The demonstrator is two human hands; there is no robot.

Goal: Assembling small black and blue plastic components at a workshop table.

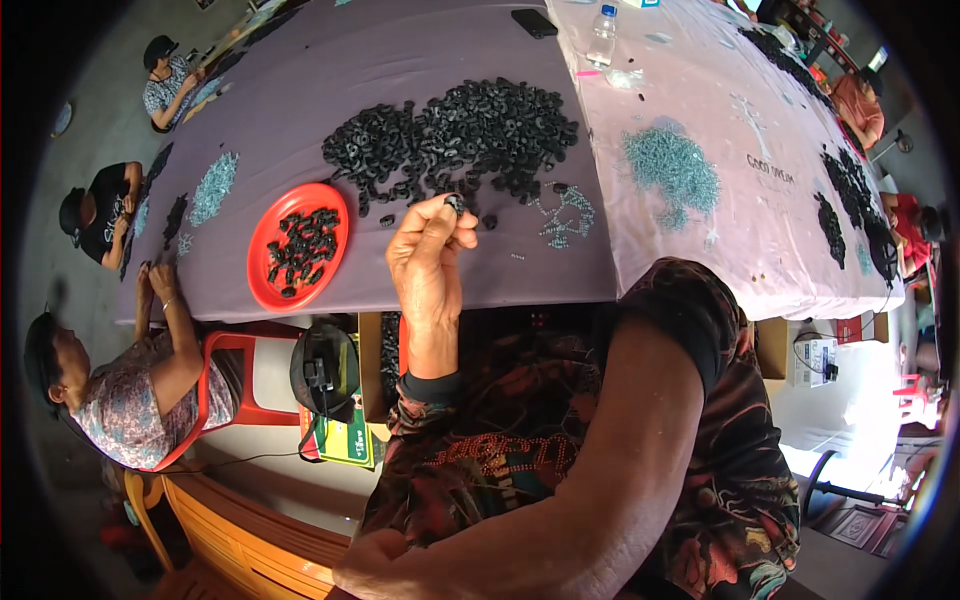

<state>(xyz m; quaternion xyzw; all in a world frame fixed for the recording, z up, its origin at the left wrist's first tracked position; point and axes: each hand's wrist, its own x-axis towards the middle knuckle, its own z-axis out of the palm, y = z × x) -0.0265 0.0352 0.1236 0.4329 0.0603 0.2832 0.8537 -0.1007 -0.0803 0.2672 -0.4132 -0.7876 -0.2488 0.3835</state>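
My left hand (432, 255) is raised in front of me over the near edge of the purple-covered table (300, 90). Its fingertips pinch a small black ring (455, 203). Just beyond it lies a big heap of black rubber rings (470, 130). A red plate (262, 262) holding several black pieces sits to the left of the hand. A small scatter of pale metal screws (565, 215) lies to its right. My right arm crosses my patterned shirt, and my right hand (372, 563) rests low at the picture's bottom edge, its fingers partly hidden.
A larger heap of pale screws (670, 165) lies on the pink cloth at right. A water bottle (602, 35) and a dark phone (533, 22) stand at the far end. Other people (110, 390) sit along the left side. A red chair (240, 380) and a black cap (325, 370) are under the table edge.
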